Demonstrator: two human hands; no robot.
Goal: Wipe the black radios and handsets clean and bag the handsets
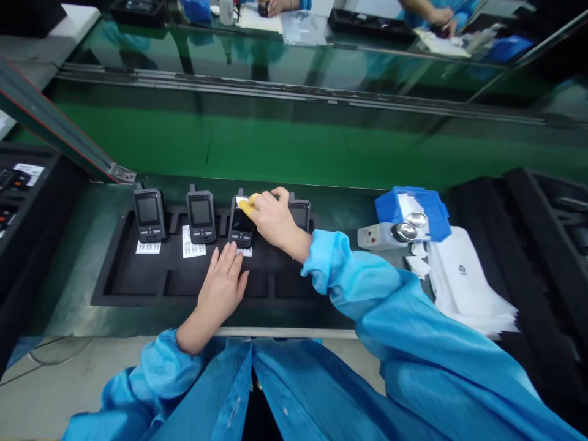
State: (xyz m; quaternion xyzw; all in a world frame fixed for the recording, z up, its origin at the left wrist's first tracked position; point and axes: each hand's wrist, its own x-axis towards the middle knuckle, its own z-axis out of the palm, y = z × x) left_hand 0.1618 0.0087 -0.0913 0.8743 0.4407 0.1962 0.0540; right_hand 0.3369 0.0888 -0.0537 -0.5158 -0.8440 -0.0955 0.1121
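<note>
Two black handheld devices with rectangular screens (201,211) rest on a black compartmented tray (133,275); the left hand (223,282), loosely spread, gripping nothing, has fingertips at the lower end of a third matching device (241,228) there, against whose screen the right hand (275,220) pinches a white wipe (241,200).

A dark green workbench (98,226) was edged along its front by a pale strip. On it, left of centre, a long black compartmented tray (138,272) had been laid lengthwise, nearly parallel to that edge. Well to the tray's right, a blue plastic bin (388,206) was set toward the back, with a metal-topped white bottle (379,236) placed just in front. Crumpled white paper scraps (418,266) were scattered beside a stack of flat white bags (463,269), the uppermost marked with a small dark print.
</note>
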